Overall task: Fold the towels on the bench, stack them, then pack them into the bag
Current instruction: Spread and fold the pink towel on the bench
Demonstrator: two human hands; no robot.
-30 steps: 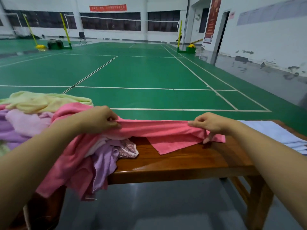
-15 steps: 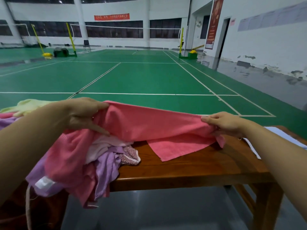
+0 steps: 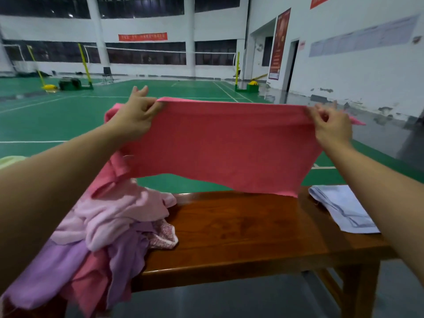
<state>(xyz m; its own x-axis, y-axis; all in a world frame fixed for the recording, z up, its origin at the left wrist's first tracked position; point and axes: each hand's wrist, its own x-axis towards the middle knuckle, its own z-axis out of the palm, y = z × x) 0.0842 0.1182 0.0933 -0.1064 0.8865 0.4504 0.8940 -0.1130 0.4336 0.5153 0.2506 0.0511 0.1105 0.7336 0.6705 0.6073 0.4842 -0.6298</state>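
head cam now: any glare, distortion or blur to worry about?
Head view: wide-angle bend shows in the leaning pillars and wall; soft glare on the glossy bench top and the wet-looking grey floor strip at right; lighting dim and even, no hard shadows; pink towel and both hands, left and right, slightly soft, far banner text unreadable.

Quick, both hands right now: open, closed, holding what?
Left hand: pinches the top left edge of the pink towel, held up above the bench.
Right hand: pinches the towel's top right edge.
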